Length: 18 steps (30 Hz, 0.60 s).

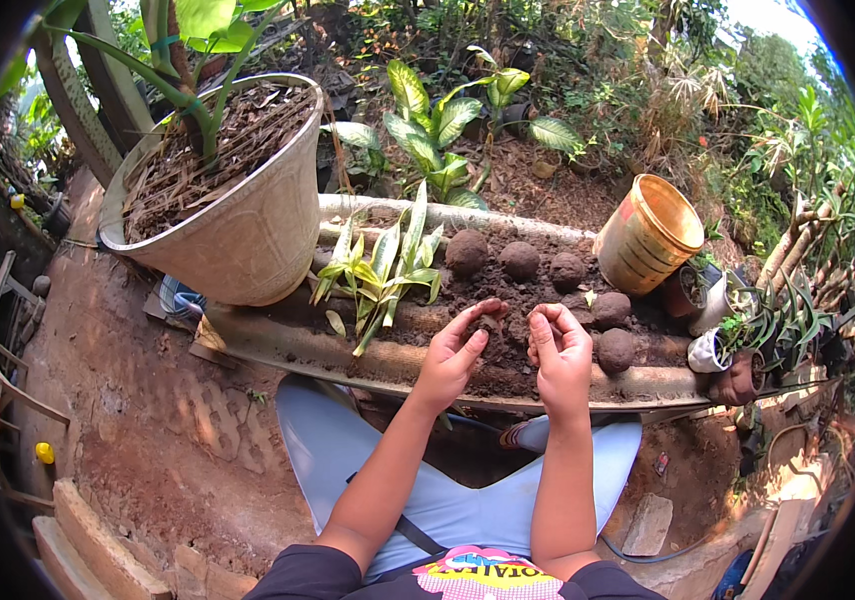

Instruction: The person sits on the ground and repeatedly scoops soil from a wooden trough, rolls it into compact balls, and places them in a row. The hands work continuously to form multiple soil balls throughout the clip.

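Observation:
Both hands are over loose dark soil (506, 367) on a corrugated sheet laid as a bench. My left hand (465, 345) has its fingers curled around a bit of soil, thumb towards the palm. Facing it, my right hand (559, 341) has thumb and fingertips pinched together; whether soil is between them is hard to tell. Behind the hands sit several round soil balls, among them a large one (466, 253), a middle one (519, 261) and a smaller one (567, 271). Another ball (616, 350) lies right of my right hand. Variegated leafy cuttings (386, 274) lie to the left.
A big planter (247, 225) with a leafy plant stands at the left end. A dirty yellowish bucket (649, 236) stands at the back right, beside small potted plants (709, 351). The sheet's front edge (397, 388) runs above my knees. Broken concrete slabs (101, 540) lie at lower left.

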Available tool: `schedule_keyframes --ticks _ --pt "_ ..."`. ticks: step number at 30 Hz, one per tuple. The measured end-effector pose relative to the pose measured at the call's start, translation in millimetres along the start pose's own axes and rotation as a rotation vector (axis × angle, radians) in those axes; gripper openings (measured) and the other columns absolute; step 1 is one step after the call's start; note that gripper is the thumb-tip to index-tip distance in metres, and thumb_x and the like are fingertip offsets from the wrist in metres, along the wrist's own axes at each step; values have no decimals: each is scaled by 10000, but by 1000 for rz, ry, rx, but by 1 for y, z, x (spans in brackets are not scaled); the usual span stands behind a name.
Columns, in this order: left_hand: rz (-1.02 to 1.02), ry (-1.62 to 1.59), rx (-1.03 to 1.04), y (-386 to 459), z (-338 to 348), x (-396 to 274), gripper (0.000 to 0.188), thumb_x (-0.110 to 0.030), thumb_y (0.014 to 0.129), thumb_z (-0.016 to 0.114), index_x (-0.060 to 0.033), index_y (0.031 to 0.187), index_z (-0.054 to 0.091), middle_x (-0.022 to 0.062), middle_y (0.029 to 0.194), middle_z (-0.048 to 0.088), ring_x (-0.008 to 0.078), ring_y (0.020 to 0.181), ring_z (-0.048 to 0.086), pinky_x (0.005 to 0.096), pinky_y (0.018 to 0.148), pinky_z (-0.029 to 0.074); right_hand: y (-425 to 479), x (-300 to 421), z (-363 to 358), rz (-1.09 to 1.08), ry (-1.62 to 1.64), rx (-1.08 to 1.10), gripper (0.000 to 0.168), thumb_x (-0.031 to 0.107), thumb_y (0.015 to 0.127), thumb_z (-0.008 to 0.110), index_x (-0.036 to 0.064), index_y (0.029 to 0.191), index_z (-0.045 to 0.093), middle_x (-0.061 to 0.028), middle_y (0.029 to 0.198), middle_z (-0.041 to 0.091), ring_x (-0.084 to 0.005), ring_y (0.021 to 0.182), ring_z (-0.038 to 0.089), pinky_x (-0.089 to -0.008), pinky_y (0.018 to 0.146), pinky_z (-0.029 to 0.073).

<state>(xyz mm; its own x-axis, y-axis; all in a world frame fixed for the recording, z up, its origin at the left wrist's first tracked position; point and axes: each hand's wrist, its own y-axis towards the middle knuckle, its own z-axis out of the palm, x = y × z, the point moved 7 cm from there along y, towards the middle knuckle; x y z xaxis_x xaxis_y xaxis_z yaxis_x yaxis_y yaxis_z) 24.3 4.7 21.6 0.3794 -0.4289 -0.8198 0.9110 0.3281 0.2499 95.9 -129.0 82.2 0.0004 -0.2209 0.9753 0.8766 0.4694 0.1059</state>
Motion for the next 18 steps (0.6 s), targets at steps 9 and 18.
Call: schedule_keyframes --ticks 9,18 --pt "-12 -336 165 -2 13 -8 563 -127 1101 525 15 1615 345 198 1643 411 280 1536 379 413 1257 315 -2 4 10 -96 -268 73 178 115 975 764 -14 1099 764 -12 960 692 -62 804 606 -239 727 481" --pt "-29 -241 167 -2 13 -1 599 -129 1093 548 -1 1633 323 190 1643 416 272 1538 371 409 1269 272 -9 29 23 -266 -692 94 159 134 939 756 9 1036 747 -135 971 682 -304 790 693 -393 689 541"
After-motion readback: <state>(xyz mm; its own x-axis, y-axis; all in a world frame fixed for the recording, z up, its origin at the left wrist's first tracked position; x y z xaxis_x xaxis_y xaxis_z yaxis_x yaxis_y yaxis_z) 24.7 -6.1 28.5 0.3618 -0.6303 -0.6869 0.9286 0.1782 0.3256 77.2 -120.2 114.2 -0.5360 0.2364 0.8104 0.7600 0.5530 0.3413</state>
